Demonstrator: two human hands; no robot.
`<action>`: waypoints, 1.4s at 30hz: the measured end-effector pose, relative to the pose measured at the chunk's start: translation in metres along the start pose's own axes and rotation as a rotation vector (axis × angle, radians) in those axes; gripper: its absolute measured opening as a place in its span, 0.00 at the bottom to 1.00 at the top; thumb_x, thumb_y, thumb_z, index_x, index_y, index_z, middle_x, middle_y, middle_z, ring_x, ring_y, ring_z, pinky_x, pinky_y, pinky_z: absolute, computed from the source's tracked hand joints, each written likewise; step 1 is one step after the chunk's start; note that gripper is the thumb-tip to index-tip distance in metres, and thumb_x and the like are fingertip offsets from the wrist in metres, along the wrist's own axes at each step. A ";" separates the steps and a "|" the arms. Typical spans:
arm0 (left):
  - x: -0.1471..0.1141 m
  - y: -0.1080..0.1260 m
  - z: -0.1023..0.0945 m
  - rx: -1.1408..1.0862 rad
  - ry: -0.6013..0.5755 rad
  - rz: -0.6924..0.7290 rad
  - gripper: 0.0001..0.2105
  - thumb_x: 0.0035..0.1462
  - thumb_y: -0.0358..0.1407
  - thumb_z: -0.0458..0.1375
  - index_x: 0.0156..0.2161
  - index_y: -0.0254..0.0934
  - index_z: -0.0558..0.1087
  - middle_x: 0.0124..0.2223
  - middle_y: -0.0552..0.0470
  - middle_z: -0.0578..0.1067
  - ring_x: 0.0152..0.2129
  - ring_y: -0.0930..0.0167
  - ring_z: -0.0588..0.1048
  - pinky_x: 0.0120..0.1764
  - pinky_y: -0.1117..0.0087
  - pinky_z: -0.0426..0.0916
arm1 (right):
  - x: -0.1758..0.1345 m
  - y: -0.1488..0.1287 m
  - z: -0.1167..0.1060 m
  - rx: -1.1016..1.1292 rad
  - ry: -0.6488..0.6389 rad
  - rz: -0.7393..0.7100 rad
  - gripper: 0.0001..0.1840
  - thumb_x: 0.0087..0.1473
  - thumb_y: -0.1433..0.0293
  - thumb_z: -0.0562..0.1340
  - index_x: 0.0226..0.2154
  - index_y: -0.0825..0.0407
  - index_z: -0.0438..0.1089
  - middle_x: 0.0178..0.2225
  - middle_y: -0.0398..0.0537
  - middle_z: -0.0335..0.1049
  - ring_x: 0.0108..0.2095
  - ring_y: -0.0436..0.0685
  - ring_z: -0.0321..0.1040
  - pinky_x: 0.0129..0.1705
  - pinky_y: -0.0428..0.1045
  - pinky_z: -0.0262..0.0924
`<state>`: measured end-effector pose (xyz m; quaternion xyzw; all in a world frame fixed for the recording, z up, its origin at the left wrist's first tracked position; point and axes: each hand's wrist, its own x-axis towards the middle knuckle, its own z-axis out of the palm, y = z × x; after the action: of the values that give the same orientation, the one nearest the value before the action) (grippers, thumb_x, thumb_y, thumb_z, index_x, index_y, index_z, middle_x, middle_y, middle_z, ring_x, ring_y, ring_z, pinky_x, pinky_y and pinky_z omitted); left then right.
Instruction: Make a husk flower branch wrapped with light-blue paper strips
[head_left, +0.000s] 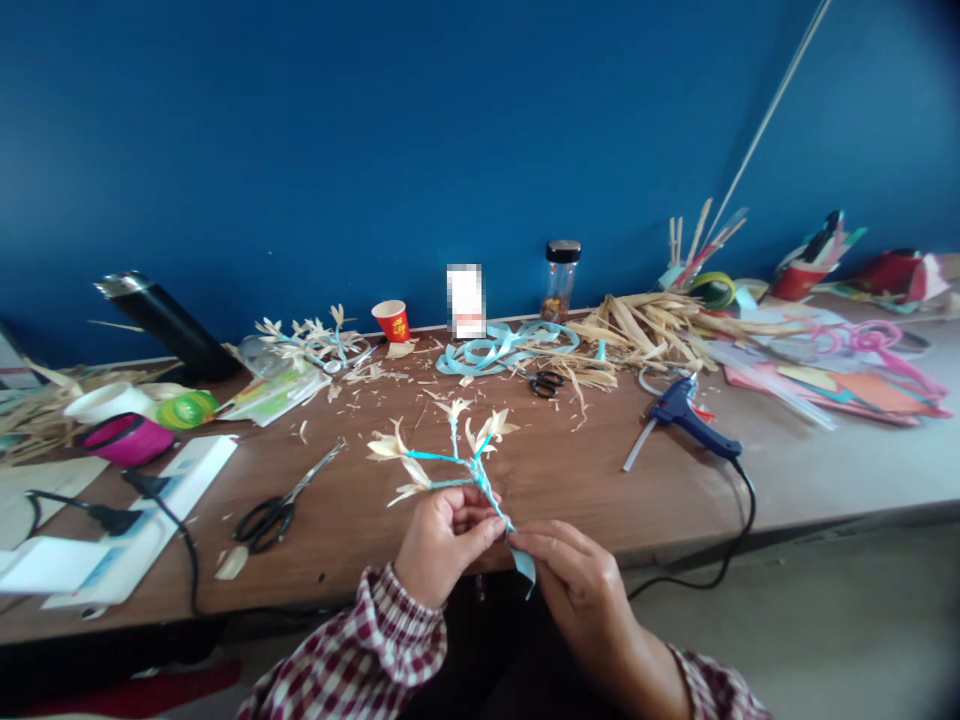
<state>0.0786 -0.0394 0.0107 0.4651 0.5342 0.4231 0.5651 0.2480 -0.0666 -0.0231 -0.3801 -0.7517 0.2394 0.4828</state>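
A branch of corn-husk flowers point(481, 480), its stems wrapped in light blue ribbon, slants over the front edge of the table. Several pale husk blossoms fan out at its upper end. My left hand point(439, 545) is closed on the wrapped main stem, just below where the side stems meet. At the stem's lower end, the fingers of my right hand point(581, 580) pinch the blue ribbon point(524, 567), whose loose flat tail hangs below them. The fingers partly hide the stem's lower end.
Scissors point(274, 515) lie left, a blue glue gun point(694, 418) right with its cord over the edge. Behind are coiled blue ribbon point(480, 358), small black-handled scissors point(546, 384), dry husks point(637, 325), a red paper cup point(392, 322) and a jar point(559, 285). A power strip point(161, 510) sits left.
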 end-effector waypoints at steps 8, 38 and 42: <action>-0.001 -0.011 0.004 0.034 0.045 0.029 0.12 0.42 0.36 0.65 0.33 0.33 0.73 0.27 0.49 0.78 0.26 0.69 0.77 0.30 0.72 0.71 | -0.002 0.001 0.002 0.050 -0.023 0.076 0.16 0.56 0.78 0.53 0.41 0.49 0.72 0.37 0.51 0.73 0.38 0.53 0.71 0.40 0.47 0.67; 0.000 -0.030 0.011 -0.419 0.104 -0.092 0.13 0.39 0.35 0.68 0.30 0.33 0.70 0.22 0.58 0.72 0.20 0.79 0.70 0.27 0.78 0.66 | -0.009 0.014 0.014 -0.259 0.057 -0.198 0.20 0.54 0.83 0.56 0.48 0.52 0.67 0.42 0.52 0.68 0.39 0.53 0.66 0.41 0.49 0.65; -0.001 -0.028 0.014 -0.443 0.124 -0.059 0.13 0.39 0.34 0.69 0.31 0.34 0.71 0.22 0.58 0.71 0.21 0.79 0.70 0.28 0.79 0.65 | -0.008 0.012 0.015 -0.271 0.068 -0.201 0.19 0.54 0.82 0.56 0.47 0.53 0.67 0.41 0.52 0.69 0.38 0.53 0.66 0.40 0.49 0.66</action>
<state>0.0918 -0.0470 -0.0164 0.2867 0.4753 0.5412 0.6317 0.2401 -0.0660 -0.0425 -0.3727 -0.7945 0.0734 0.4739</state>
